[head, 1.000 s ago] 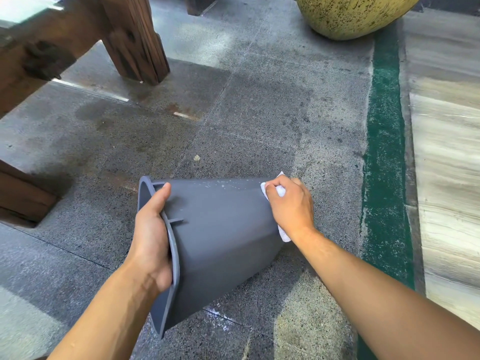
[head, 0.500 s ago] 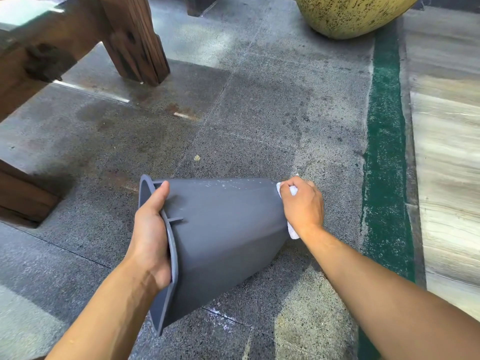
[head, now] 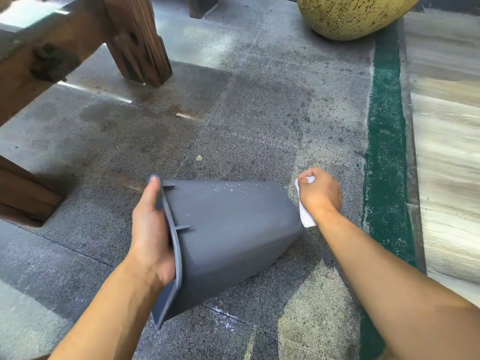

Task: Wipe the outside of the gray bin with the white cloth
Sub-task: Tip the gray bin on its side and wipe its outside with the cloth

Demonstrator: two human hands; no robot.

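Speckled grey stone floor (head: 259,113), wooden posts (head: 135,37) left, green strip (head: 384,126) right. Left hand (head: 149,229) grips the tipped bin (head: 228,235) rim; right hand (head: 320,192) clutches the cloth (head: 306,216) by its base.

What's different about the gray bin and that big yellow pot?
The gray bin is plain gray with flat sides; the yellow pot is round and speckled. The bin is tipped sideways, gripped at the rim by the left hand; nobody touches the pot, which sits farther away. Both are over the same stone floor.
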